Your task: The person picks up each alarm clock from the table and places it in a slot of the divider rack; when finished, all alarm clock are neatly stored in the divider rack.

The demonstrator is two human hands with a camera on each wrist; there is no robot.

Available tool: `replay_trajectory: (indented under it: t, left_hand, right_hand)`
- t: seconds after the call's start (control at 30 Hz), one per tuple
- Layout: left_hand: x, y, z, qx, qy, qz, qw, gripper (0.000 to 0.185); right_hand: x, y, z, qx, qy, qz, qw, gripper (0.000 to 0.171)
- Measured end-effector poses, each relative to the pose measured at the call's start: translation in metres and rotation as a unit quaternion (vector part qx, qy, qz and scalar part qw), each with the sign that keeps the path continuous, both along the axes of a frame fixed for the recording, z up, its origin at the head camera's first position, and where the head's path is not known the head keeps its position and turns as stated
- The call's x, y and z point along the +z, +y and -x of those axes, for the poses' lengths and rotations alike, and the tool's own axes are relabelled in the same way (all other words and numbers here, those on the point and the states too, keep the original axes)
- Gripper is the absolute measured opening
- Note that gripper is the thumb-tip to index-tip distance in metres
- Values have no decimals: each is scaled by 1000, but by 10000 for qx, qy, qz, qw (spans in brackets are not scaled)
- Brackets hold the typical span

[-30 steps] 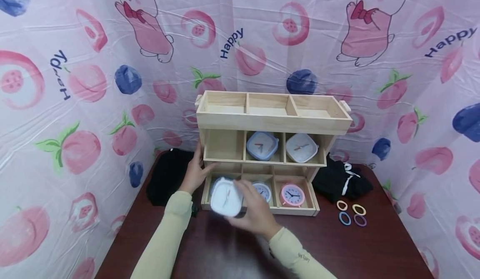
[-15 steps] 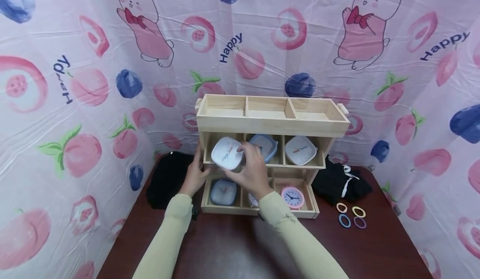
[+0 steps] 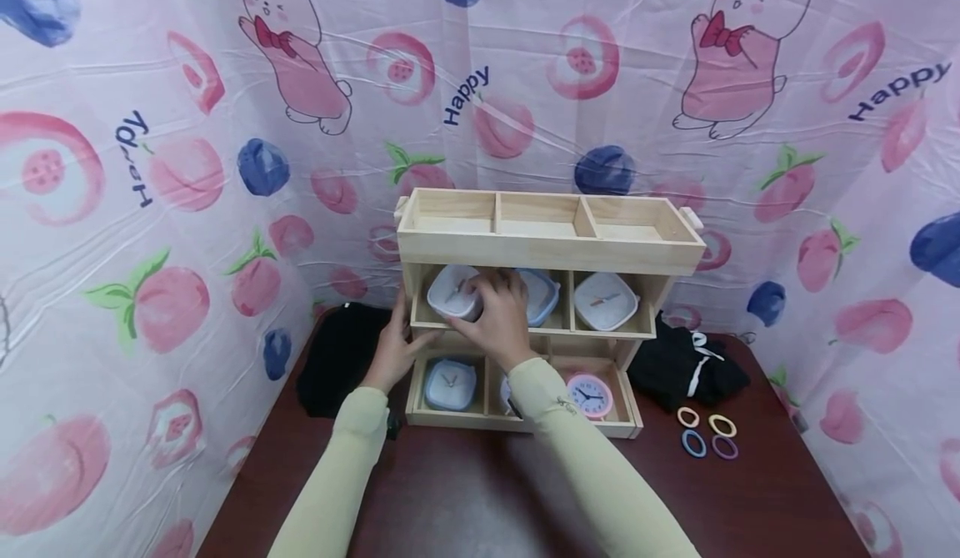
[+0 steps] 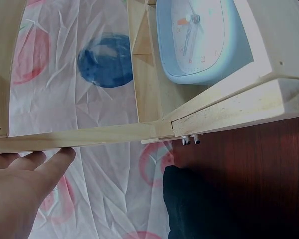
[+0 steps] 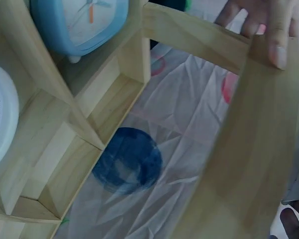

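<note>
My right hand (image 3: 498, 312) is curled around a white square alarm clock (image 3: 452, 293), holding it at the mouth of the left compartment in the middle tier of the wooden shelf organiser (image 3: 551, 245), a little left of the frame's centre in the head view. The clock sits tilted with its face toward me, partly inside the compartment. My left hand (image 3: 396, 349) rests flat against the shelf's left side, fingers straight and relaxed; in the left wrist view my fingertips (image 4: 60, 158) touch the underside of a wooden ledge, gripping nothing.

In the same tier, a blue square clock (image 3: 542, 295) fills the middle compartment, half hidden behind my right hand, and a white square clock (image 3: 604, 300) lies in the right one. The bottom tier holds a pale blue square clock (image 3: 450, 384) on the left and a pink round alarm clock (image 3: 589, 395) on the right; my forearm covers the middle slot.

A black cloth (image 3: 333, 358) lies left of the shelf on the dark brown table (image 3: 465, 500), another black garment (image 3: 686, 366) lies right of it, and four hair ties (image 3: 708, 434) sit in the lower right
</note>
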State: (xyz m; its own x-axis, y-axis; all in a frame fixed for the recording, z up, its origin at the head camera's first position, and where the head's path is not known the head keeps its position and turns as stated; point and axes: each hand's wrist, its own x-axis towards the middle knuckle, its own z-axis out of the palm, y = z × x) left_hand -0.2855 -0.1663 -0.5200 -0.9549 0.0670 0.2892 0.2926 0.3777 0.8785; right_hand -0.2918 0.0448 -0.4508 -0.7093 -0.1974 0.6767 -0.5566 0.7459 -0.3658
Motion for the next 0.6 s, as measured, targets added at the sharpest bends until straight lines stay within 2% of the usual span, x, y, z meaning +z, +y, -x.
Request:
replay_trajectory:
  t: [0.1, 0.2, 0.43, 0.6]
  left_hand:
    - [1, 1, -1, -50, -7, -24, 10000, 118]
    - [2, 3, -1, -77, 54, -47, 9999, 118]
    - [4, 4, 0, -78, 99, -19, 9999, 115]
    - [6, 4, -2, -22, 11, 38, 10000, 115]
  right_hand:
    - [-1, 1, 0, -31, -219, -122, 9997, 50]
    - [-2, 3, 0, -43, -222, -200, 9995, 46]
    - [-8, 5, -1, -58, 313, -459, 9984, 33]
    - [-9, 14, -16, 266, 719, -179, 9969, 31]
